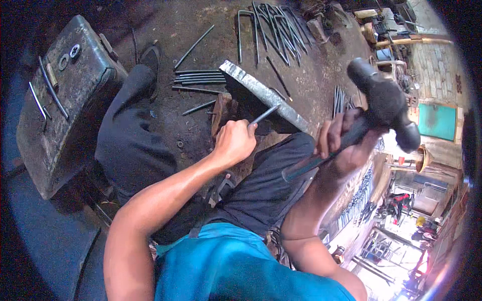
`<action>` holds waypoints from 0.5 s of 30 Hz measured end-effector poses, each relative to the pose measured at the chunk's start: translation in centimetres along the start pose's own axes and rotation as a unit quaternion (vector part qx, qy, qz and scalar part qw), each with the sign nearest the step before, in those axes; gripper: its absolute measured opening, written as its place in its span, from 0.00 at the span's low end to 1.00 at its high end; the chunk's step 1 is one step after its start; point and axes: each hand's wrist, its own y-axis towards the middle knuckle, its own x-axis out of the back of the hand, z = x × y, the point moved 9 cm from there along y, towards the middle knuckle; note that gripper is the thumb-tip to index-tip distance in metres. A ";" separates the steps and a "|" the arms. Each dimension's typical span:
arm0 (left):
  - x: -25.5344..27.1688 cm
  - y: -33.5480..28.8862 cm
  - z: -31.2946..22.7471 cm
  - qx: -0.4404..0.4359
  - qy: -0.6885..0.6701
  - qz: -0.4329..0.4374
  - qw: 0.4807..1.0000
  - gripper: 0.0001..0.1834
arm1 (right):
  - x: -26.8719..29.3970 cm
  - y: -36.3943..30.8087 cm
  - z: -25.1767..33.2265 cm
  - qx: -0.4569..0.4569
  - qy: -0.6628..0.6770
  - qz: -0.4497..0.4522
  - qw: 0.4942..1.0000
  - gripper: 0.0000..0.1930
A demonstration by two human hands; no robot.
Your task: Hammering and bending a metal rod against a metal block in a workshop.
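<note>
My left hand point(235, 143) is closed round a thin metal rod point(265, 114). The rod's far end rests on the bright worn edge of a thick steel block point(241, 75) in front of me. My right hand point(334, 138) grips a ball-peen hammer point(384, 100) by its handle. The hammer is raised to the right of the block, its dark head well above and apart from the rod. Below the block, a reddish-brown support point(219, 118) shows partly behind my left hand.
Several straight rods point(201, 79) lie left of the block. Bent U-shaped rods point(273, 32) are heaped beyond it. At left stands a dark metal box point(83, 108) with washers point(63, 61) and a curved bar point(52, 90) on top. My legs flank the block.
</note>
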 end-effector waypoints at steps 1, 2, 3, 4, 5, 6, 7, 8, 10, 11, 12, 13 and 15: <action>0.2 0.0 0.0 -0.003 0.002 -0.004 1.000 0.18 | -0.2 -0.3 -0.6 0.002 0.020 0.014 1.000 0.26; 0.1 0.3 -0.3 -0.007 0.000 -0.006 1.000 0.18 | 0.8 -1.0 -2.2 0.025 -0.047 0.010 0.999 0.23; 0.1 0.3 -0.2 -0.013 0.004 -0.008 1.000 0.18 | 3.0 -1.7 -6.4 -0.090 -0.136 -0.061 0.985 0.21; -0.2 0.3 -0.1 -0.021 0.006 -0.010 1.000 0.18 | 5.6 -2.6 -11.3 -0.187 -0.209 -0.119 0.953 0.24; -0.3 0.1 0.1 -0.024 0.007 -0.012 1.000 0.18 | 5.7 -2.6 -13.9 -0.220 -0.170 -0.076 0.957 0.28; -0.1 0.0 0.8 -0.024 0.011 -0.023 0.999 0.18 | 5.2 -2.5 -13.4 -0.218 -0.167 -0.072 0.959 0.28; 0.0 0.7 0.6 -0.030 0.010 -0.040 0.999 0.18 | 5.3 -1.4 -11.7 -0.198 -0.179 -0.067 0.961 0.28; 0.1 1.1 0.4 -0.035 0.011 -0.039 0.999 0.18 | 5.2 -1.3 -10.0 -0.184 -0.190 -0.073 0.962 0.29; 0.7 0.5 1.3 -0.025 0.005 -0.037 0.999 0.18 | 1.5 -1.1 -6.8 -0.182 -0.097 -0.092 0.974 0.29; 0.6 0.3 1.0 -0.022 -0.002 -0.030 0.999 0.18 | 1.4 -0.3 -4.6 -0.116 -0.099 -0.064 0.986 0.30; 0.3 0.7 0.6 -0.022 0.020 -0.019 0.999 0.18 | 1.3 0.3 -2.5 -0.051 -0.100 -0.035 0.993 0.30; 0.2 0.8 0.5 -0.017 0.016 -0.015 1.000 0.18 | 0.3 0.4 -0.6 -0.014 -0.055 -0.017 0.998 0.30; 0.4 0.4 0.6 -0.007 0.014 -0.008 1.000 0.18 | -1.8 -0.1 1.7 0.020 -0.001 0.013 1.000 0.30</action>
